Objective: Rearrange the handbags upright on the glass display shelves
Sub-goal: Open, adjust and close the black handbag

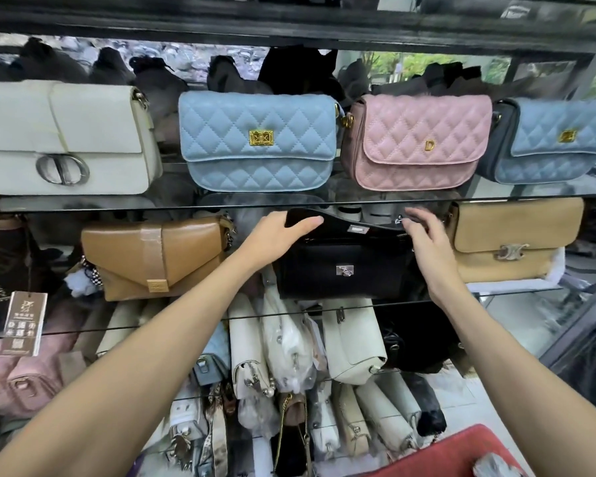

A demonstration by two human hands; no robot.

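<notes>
The upper glass shelf (289,200) is already dressed: four bags are stood upright in a row along it, a white bag (66,139) at ten o'clock, a blue quilted bag (258,142) at twelve, a pink quilted bag (417,142) at one and a second blue bag (551,139) at two. On the middle shelf (516,290) a brown bag (155,256) is stood at nine o'clock, slightly tilted, and a tan bag (516,239) at three o'clock is upright. Between them, at the centre, a black bag (341,266) is being set in place, so this row is judged nearly finished. Below, from five to seven o'clock, a heap of pale bags (289,346) is left packed on edge, some in plastic wrap; that part of the work is judged still to be done.

The black bag is held at its top edge from both ends. The left hand (283,228) is laid over its upper left corner, at eleven o'clock of the bag, with the fingers curled over the rim and the thumb on the front. The right hand (424,228) is placed at the upper right corner, at one o'clock of the bag, just beside the tan bag; its fingers are bent onto the top edge near a silver ring, though the exact grip is blurred. The bag's body hangs below both hands, its base on the shelf.
</notes>
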